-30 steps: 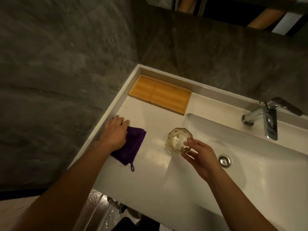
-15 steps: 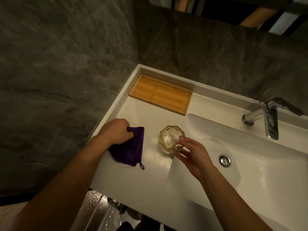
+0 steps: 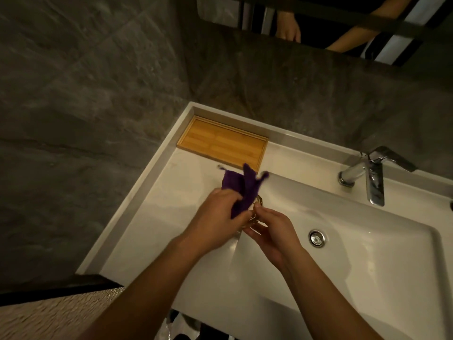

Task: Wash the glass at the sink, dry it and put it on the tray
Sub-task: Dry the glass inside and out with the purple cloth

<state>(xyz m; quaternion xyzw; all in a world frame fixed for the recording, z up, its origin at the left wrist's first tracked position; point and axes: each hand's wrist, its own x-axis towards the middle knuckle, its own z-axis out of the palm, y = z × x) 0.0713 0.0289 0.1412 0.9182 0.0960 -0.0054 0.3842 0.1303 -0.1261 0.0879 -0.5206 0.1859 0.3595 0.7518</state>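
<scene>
My left hand (image 3: 217,213) grips a purple cloth (image 3: 241,190) and presses it against the faceted glass (image 3: 256,212). Only a sliver of the glass shows between my two hands; the cloth and fingers hide most of it. My right hand (image 3: 269,231) holds the glass from the right, just above the left edge of the white sink basin (image 3: 367,253). The cloth's corners stick up toward the wooden tray (image 3: 220,146), which lies bare at the back left corner of the counter.
A chrome faucet (image 3: 370,177) stands at the back right of the basin, and the drain (image 3: 316,238) is just right of my right hand. Grey stone walls close in on the left and back. White counter (image 3: 171,204) lies left of my hands.
My left hand lifted the purple cloth off the counter and carried it right onto the glass. My right hand raised the glass off the counter; both hands now meet at the basin's left edge.
</scene>
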